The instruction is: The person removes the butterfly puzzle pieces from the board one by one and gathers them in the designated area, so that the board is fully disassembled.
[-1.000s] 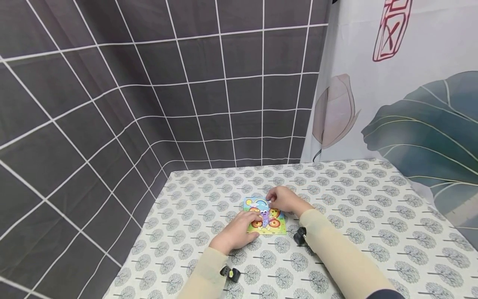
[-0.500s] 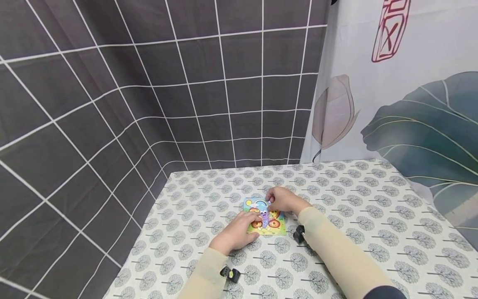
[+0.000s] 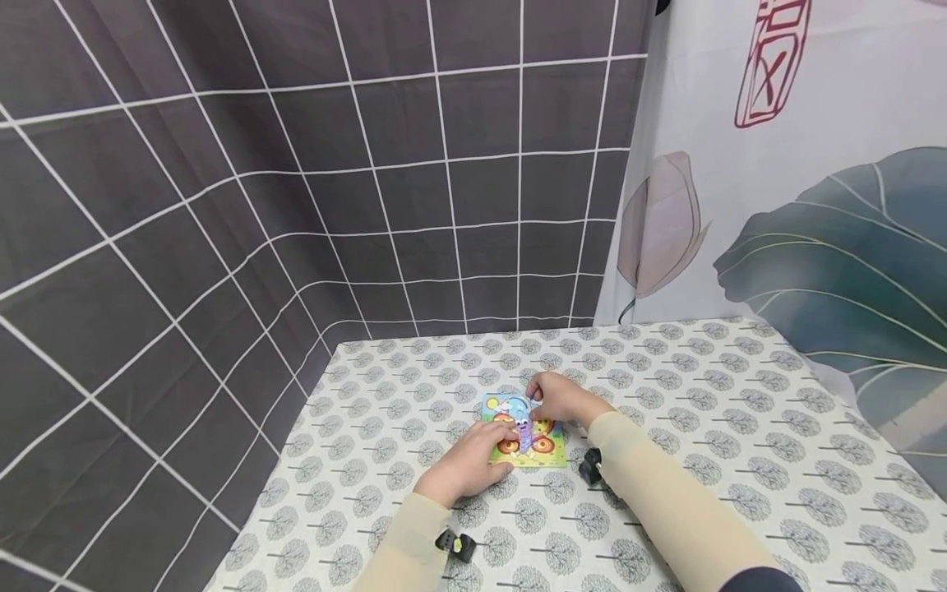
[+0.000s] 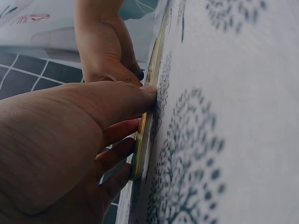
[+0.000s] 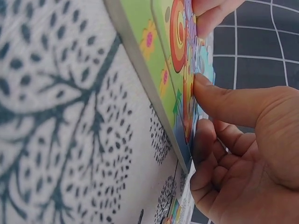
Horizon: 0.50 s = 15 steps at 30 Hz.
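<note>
A square picture puzzle board (image 3: 551, 460) lies on the cloth, with a cartoon butterfly in the middle and a sun at its far left corner. Across its left side rests my left hand (image 3: 464, 460), fingers extended over the picture and thumb at the near edge. My right hand (image 3: 558, 396) is at the far right corner, covering part of the picture. In the right wrist view its thumb and curled forefinger pinch a yellow and orange butterfly wing piece (image 5: 188, 86). A purple body piece (image 3: 524, 440) shows between the hands.
A white cloth with grey trees (image 3: 414, 395) covers the table. A dark checked curtain (image 3: 414, 189) stands behind and to the left, a white printed curtain (image 3: 688, 271) to the right. In the right wrist view a small colourful item (image 5: 174, 211) lies beyond the board.
Both hands stay at almost the same places on the board, which has not visibly moved. The head view has tilted very slightly.
</note>
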### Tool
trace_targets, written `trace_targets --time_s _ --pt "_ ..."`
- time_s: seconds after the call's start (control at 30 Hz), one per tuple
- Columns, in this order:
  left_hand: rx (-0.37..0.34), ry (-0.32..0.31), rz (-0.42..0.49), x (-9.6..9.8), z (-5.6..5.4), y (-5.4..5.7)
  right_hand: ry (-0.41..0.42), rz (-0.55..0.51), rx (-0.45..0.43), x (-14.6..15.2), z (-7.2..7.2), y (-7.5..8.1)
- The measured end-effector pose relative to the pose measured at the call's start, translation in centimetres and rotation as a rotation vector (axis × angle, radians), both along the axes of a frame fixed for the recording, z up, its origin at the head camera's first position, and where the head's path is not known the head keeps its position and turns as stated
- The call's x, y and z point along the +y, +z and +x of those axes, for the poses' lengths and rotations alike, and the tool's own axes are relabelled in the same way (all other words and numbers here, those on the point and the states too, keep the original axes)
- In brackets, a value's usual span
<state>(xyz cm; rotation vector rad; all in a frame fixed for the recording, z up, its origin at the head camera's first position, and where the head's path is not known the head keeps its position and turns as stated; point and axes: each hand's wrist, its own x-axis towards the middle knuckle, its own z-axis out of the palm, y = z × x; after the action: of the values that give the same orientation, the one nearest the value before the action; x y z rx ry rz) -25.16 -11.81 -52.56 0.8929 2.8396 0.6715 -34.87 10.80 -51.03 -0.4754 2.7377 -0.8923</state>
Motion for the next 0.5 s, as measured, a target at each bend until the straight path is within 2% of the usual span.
trace_targets --time_s 0.5 --pt "0.011 -0.005 0.002 -0.02 0.06 -0.11 -0.026 -0.067 -0.021 0.0 0.2 -0.2"
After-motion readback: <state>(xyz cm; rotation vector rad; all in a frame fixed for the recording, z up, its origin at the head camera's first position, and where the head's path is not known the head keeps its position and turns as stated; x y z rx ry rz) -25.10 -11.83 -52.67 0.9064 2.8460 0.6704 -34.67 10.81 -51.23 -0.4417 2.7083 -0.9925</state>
